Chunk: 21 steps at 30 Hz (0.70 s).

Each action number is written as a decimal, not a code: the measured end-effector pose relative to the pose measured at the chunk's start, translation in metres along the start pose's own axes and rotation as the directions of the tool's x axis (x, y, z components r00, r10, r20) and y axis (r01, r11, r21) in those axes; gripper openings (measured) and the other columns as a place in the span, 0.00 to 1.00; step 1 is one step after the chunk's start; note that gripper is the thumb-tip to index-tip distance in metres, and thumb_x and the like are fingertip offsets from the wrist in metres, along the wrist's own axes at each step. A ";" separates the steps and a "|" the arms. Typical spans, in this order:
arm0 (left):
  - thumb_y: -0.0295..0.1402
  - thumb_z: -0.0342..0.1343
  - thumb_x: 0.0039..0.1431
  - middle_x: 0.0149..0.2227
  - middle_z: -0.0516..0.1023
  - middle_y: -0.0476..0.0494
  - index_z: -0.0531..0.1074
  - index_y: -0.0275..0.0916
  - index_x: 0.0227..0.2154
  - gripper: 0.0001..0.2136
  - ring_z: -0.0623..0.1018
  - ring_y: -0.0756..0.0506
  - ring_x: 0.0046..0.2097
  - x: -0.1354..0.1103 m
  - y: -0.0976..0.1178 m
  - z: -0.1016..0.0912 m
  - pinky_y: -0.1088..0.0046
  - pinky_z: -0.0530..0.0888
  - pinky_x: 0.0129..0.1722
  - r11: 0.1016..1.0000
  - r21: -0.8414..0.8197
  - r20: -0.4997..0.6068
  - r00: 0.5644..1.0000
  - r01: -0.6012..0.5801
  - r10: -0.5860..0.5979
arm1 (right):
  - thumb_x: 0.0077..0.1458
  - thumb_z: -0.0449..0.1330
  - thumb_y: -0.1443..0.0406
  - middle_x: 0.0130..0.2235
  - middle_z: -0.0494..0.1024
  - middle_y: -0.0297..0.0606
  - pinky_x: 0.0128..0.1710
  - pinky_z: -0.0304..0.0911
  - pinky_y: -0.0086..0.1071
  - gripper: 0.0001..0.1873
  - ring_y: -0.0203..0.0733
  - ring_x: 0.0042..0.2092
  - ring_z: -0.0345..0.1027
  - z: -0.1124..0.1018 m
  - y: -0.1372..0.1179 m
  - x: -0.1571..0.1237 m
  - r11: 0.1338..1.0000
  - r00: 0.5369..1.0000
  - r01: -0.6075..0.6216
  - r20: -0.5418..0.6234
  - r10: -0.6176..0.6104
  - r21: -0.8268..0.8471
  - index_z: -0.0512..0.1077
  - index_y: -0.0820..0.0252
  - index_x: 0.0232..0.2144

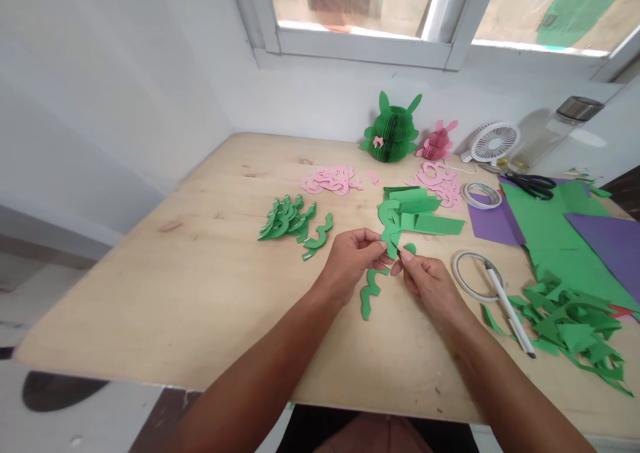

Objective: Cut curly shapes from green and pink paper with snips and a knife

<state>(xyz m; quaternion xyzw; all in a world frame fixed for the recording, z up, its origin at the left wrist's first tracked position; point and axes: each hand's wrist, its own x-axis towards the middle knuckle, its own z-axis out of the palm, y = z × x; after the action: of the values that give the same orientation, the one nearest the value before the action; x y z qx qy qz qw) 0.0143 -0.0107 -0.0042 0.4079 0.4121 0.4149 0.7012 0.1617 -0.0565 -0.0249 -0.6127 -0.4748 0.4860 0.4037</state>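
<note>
My left hand (pixel 356 261) is closed, pinching a wavy-edged green paper piece (pixel 391 234) between thumb and fingers. My right hand (pixel 425 276) is closed on a thin dark tool (pixel 395 247) whose tip meets the green paper; its kind is too small to make out. Just below the hands lies a wavy green paper strip (pixel 371 294). A small green scrap (pixel 410 247) is beside the right fingertips. Beyond the hands are folded green paper strips (pixel 425 223). To the left sit a pile of curved green cutouts (pixel 286 218) and a single one (pixel 319 238).
Pink cutouts (pixel 330 180) and green and pink paper figures (pixel 393 136) stand or lie toward the wall. On the right are tape rolls (pixel 481 196), a white pen (pixel 510 313), black-handled scissors (pixel 533 185), green scraps (pixel 575 326), a small fan (pixel 495 142) and a bottle (pixel 550 133).
</note>
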 end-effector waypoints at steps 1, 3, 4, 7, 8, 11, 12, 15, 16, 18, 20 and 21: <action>0.32 0.63 0.44 0.22 0.76 0.47 0.71 0.35 0.23 0.07 0.76 0.50 0.26 0.000 0.000 0.000 0.75 0.75 0.29 1.000 -0.003 0.001 1.000 -0.001 0.001 | 0.50 0.54 0.39 0.14 0.52 0.24 0.17 0.35 0.27 0.32 0.29 0.17 0.40 0.000 0.000 0.000 1.000 1.000 0.000 -0.001 0.000 0.001 0.72 0.64 0.22; 0.32 0.63 0.44 0.22 0.76 0.47 0.71 0.35 0.23 0.07 0.76 0.50 0.26 0.000 0.000 0.001 0.75 0.75 0.29 1.000 -0.008 -0.001 1.000 -0.002 0.002 | 0.51 0.54 0.40 0.14 0.52 0.24 0.17 0.35 0.27 0.32 0.29 0.18 0.40 0.001 0.001 0.000 1.000 1.000 0.001 -0.007 -0.001 0.003 0.72 0.64 0.23; 0.31 0.63 0.44 0.22 0.76 0.47 0.71 0.35 0.23 0.07 0.76 0.50 0.26 0.000 -0.001 0.001 0.75 0.75 0.29 1.000 -0.010 -0.004 1.000 -0.002 0.002 | 0.51 0.54 0.40 0.14 0.52 0.24 0.17 0.35 0.27 0.32 0.29 0.18 0.40 0.001 0.001 0.000 1.000 1.000 0.001 -0.010 -0.001 0.003 0.72 0.64 0.23; 0.31 0.63 0.44 0.22 0.76 0.47 0.71 0.35 0.23 0.06 0.76 0.50 0.26 0.000 -0.002 0.001 0.75 0.75 0.29 1.000 -0.012 -0.009 1.000 -0.003 0.003 | 0.52 0.53 0.40 0.14 0.52 0.24 0.17 0.35 0.27 0.32 0.28 0.18 0.39 0.001 0.002 0.000 1.000 1.000 0.005 -0.007 -0.005 0.005 0.72 0.64 0.23; 0.31 0.62 0.44 0.22 0.76 0.47 0.71 0.35 0.23 0.06 0.76 0.50 0.26 0.001 -0.002 0.001 0.75 0.75 0.29 1.000 -0.012 -0.009 1.000 -0.005 0.005 | 0.51 0.53 0.40 0.14 0.52 0.24 0.17 0.35 0.27 0.32 0.28 0.18 0.39 0.001 0.002 0.000 1.000 1.000 0.008 -0.007 -0.008 0.006 0.72 0.64 0.23; 0.31 0.62 0.45 0.22 0.76 0.47 0.71 0.35 0.23 0.06 0.76 0.50 0.26 0.001 -0.003 0.002 0.75 0.75 0.29 1.000 -0.013 -0.007 1.000 -0.010 0.010 | 0.51 0.53 0.40 0.14 0.52 0.24 0.17 0.35 0.27 0.32 0.28 0.18 0.39 0.001 0.002 0.000 1.000 1.000 0.019 -0.007 -0.019 0.010 0.72 0.64 0.22; 0.31 0.62 0.45 0.22 0.76 0.47 0.71 0.35 0.23 0.06 0.76 0.50 0.25 0.001 -0.003 0.002 0.75 0.75 0.29 1.000 -0.014 -0.007 1.000 -0.011 0.011 | 0.52 0.53 0.40 0.14 0.52 0.25 0.17 0.35 0.27 0.32 0.28 0.18 0.39 0.001 0.002 0.000 1.000 1.000 0.021 -0.010 -0.021 0.010 0.72 0.64 0.22; 0.31 0.62 0.45 0.22 0.76 0.47 0.71 0.35 0.23 0.06 0.76 0.50 0.25 0.001 -0.003 0.002 0.75 0.75 0.29 1.000 -0.018 -0.005 1.000 -0.006 0.006 | 0.51 0.52 0.39 0.14 0.52 0.25 0.17 0.36 0.27 0.33 0.28 0.17 0.40 0.001 0.002 0.001 1.000 1.000 0.025 -0.012 -0.025 0.006 0.72 0.64 0.22; 0.31 0.62 0.45 0.22 0.76 0.47 0.71 0.35 0.23 0.06 0.76 0.50 0.25 0.001 -0.002 0.002 0.75 0.75 0.29 1.000 -0.019 -0.005 1.000 -0.004 0.004 | 0.51 0.52 0.39 0.14 0.53 0.25 0.17 0.36 0.27 0.33 0.28 0.17 0.40 0.001 0.002 0.001 1.000 1.000 0.026 -0.013 -0.026 0.003 0.72 0.64 0.22; 0.30 0.62 0.45 0.22 0.76 0.47 0.71 0.35 0.23 0.06 0.77 0.50 0.25 0.001 -0.002 0.002 0.75 0.75 0.29 1.000 -0.022 -0.007 1.000 -0.001 0.001 | 0.51 0.52 0.39 0.14 0.53 0.25 0.17 0.36 0.27 0.33 0.28 0.17 0.40 0.002 0.002 0.001 1.000 0.999 0.030 -0.016 -0.030 -0.003 0.72 0.64 0.21; 0.30 0.62 0.45 0.22 0.76 0.48 0.70 0.35 0.23 0.06 0.77 0.50 0.25 0.001 -0.003 0.002 0.75 0.75 0.29 1.000 -0.026 -0.009 1.000 -0.002 0.002 | 0.51 0.52 0.39 0.14 0.53 0.25 0.17 0.35 0.28 0.33 0.28 0.17 0.40 0.002 0.002 0.001 1.000 0.999 0.030 -0.019 -0.030 -0.006 0.72 0.64 0.21; 0.30 0.62 0.45 0.22 0.76 0.48 0.70 0.35 0.23 0.06 0.77 0.50 0.25 0.001 -0.003 0.002 0.75 0.75 0.29 1.000 -0.026 -0.007 1.000 -0.004 0.004 | 0.52 0.52 0.39 0.14 0.53 0.25 0.17 0.35 0.28 0.33 0.28 0.17 0.40 0.002 0.002 0.001 1.000 0.999 0.029 -0.021 -0.029 -0.007 0.72 0.64 0.21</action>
<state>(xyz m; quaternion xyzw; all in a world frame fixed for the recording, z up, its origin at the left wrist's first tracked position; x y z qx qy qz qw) 0.0172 -0.0110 -0.0064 0.3980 0.4085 0.4230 0.7041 0.1605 -0.0556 -0.0276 -0.6122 -0.4809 0.4719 0.4137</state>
